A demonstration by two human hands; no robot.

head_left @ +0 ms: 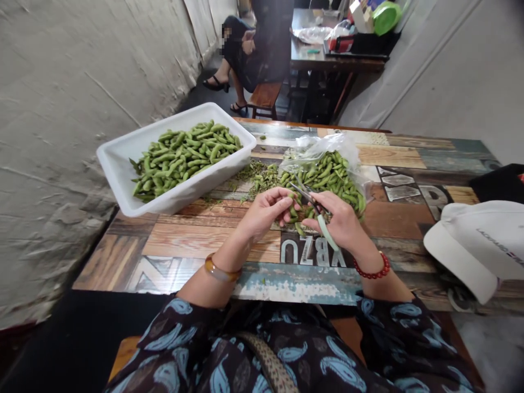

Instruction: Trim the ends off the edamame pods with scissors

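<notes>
My left hand (pixel 270 210) pinches an edamame pod (pixel 293 210) between thumb and fingers, above the near edge of a pod heap. Scissors (pixel 323 225) with pale green handles sit in my right hand (pixel 339 218), their blades pointing up and left, close to the pod. Behind both hands, a pile of edamame pods (pixel 335 177) spills from a clear plastic bag (pixel 315 147). Small green trimmings (pixel 262 180) lie to the left of that pile. A white plastic tub (pixel 174 204) at the left holds many more pods (pixel 188 155).
The patterned wooden table (pixel 196 240) carries a white cap (pixel 478 240) at the right edge. Beyond it, a person (pixel 266 49) sits on a wooden stool (pixel 265 97), near a second table (pixel 327 64) with bags and boxes. A rough wall (pixel 73 136) runs along the left.
</notes>
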